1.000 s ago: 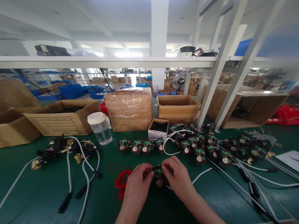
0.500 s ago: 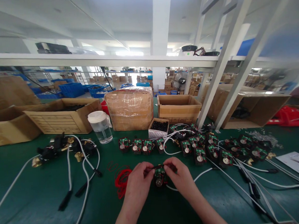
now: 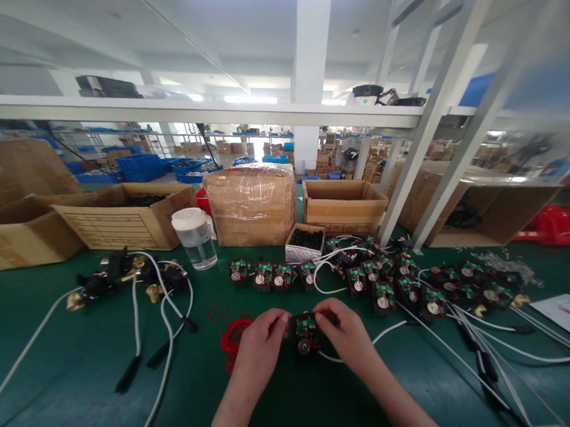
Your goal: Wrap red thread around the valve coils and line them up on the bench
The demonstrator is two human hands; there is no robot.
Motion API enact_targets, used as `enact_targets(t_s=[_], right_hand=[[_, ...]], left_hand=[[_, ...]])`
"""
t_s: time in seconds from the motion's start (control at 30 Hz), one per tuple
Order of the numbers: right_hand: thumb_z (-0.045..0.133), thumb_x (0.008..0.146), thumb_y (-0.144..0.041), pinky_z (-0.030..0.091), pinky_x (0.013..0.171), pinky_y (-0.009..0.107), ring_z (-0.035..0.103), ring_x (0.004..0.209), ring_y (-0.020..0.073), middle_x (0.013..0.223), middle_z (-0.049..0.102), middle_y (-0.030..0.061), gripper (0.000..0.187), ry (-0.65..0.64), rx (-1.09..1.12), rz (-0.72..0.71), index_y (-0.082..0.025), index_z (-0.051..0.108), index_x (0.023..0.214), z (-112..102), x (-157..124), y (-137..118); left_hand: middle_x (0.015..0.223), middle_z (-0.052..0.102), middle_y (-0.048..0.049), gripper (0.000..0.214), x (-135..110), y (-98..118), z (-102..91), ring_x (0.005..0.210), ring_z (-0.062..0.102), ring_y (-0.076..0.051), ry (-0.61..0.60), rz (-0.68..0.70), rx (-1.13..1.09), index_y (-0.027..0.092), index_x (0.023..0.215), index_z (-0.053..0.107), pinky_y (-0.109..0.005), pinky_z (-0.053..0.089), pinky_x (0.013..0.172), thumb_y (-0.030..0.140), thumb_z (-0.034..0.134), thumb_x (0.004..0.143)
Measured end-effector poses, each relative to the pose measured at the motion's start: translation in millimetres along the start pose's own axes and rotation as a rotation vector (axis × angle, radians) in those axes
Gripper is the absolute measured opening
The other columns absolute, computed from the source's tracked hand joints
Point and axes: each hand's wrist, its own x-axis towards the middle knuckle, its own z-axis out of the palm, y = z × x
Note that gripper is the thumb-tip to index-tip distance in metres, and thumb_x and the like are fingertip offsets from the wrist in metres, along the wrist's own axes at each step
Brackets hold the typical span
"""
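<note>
Both my hands meet over a small black module with a green circuit board (image 3: 305, 335) on the green table mat (image 3: 74, 377). My left hand (image 3: 259, 345) pinches its left side with curled fingers. My right hand (image 3: 345, 334) grips its right side, fingers closed over the top edge. A white cable (image 3: 384, 336) leads off from under my right hand. A heap of red rings (image 3: 232, 340) lies just left of my left hand. A row of similar modules (image 3: 273, 275) stands behind my hands.
Many more modules with white cables (image 3: 432, 295) crowd the right side. Black-and-brass parts with cables (image 3: 126, 279) lie at the left. A lidded clear jar (image 3: 194, 237), a small box of black parts (image 3: 305, 241) and cardboard boxes (image 3: 250, 202) line the back. Slanted frame posts (image 3: 407, 169) stand at right.
My hands stay on the module with barely any shift of the fingers. The whole scene slid slightly right and down in view as my head moved.
</note>
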Motion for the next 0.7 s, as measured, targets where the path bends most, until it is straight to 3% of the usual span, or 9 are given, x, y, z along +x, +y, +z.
enact_targets(t_s=[0.13,0.27,0.57,0.7], right_hand=[[0.059,0.088,-0.025,0.051,0.066,0.031,0.061,0.075,0.0197,0.085,0.064,0.0028,0.011,0.006,-0.021,-0.019,-0.021,0.066,0.096,3.1,3.3,1.6],[0.062,0.087,-0.017,0.049,0.065,0.030,0.059,0.073,0.0182,0.089,0.061,0.0025,0.007,-0.012,-0.185,-0.085,-0.022,0.067,0.090,3.7,7.0,-4.5],[0.048,0.099,-0.011,0.043,0.083,0.042,0.053,0.088,0.0256,0.095,0.059,0.0081,0.018,-0.054,-0.706,-0.427,-0.019,0.064,0.096,4.1,-1.3,-15.6],[0.046,0.098,-0.009,0.041,0.085,0.046,0.051,0.089,0.0281,0.094,0.057,0.0096,0.018,-0.047,-0.832,-0.478,-0.018,0.062,0.095,8.8,-3.4,-14.2]], left_hand=[[0.094,0.076,-0.0029,0.027,-1.0,4.5,-1.0,0.086,0.070,-0.021,-0.013,0.003,0.019,0.022,0.097,0.070,-0.031,0.051,0.079,0.037,0.049,0.089],[0.093,0.076,-0.0028,0.026,-2.5,5.3,0.1,0.086,0.070,-0.021,-0.006,-0.008,0.000,0.022,0.098,0.070,-0.031,0.051,0.078,0.034,0.050,0.086],[0.096,0.075,-0.0044,0.028,-12.8,-6.2,-0.2,0.087,0.071,-0.021,0.013,-0.060,-0.085,0.021,0.102,0.068,-0.033,0.053,0.082,0.037,0.050,0.087],[0.098,0.075,-0.0049,0.028,-21.2,-12.3,4.5,0.091,0.071,-0.022,0.013,-0.085,-0.109,0.021,0.103,0.067,-0.034,0.052,0.085,0.037,0.051,0.086]])
